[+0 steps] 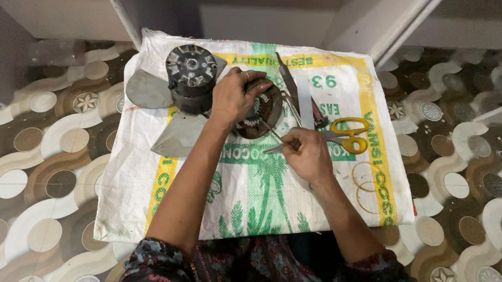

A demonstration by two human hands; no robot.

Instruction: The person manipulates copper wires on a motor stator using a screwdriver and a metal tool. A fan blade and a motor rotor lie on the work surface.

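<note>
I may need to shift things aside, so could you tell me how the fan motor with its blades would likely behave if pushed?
The fan motor looks like solid dark metal, so probably heavy for its size. Its thin grey blades lie flat on the woven sack, so it should drag the cloth rather than roll. The blades look thin enough to bend.

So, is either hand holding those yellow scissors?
No. The yellow scissors lie on the sack beside the right hand, which grips a thin metal tool instead.

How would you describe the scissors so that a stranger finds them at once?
Look at the white woven sack spread on the patterned floor. Near its right side, just beyond the right hand, lie the scissors. Only they have bright yellow handles; the tools beside them are grey metal.
</note>
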